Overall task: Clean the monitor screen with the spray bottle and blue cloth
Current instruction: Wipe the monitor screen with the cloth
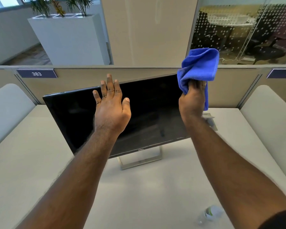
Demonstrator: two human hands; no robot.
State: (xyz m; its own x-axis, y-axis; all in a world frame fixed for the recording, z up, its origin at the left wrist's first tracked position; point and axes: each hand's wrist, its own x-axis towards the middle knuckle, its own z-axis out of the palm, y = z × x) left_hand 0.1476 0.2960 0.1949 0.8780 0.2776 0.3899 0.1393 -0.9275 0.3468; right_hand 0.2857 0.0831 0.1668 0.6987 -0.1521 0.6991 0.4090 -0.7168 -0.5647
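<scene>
The flat, shiny black monitor stands tilted on the white desk. The left hand is spread flat before it. The right hand grips the soft, crumpled blue cloth at the monitor's far right corner. The clear spray bottle lies near, partly behind the right arm.

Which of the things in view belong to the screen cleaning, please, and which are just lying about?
Job: monitor; blue cloth, held in the right hand; spray bottle; left hand, open at the screen.
Lying about: planter; desk number sign; office chair.
</scene>
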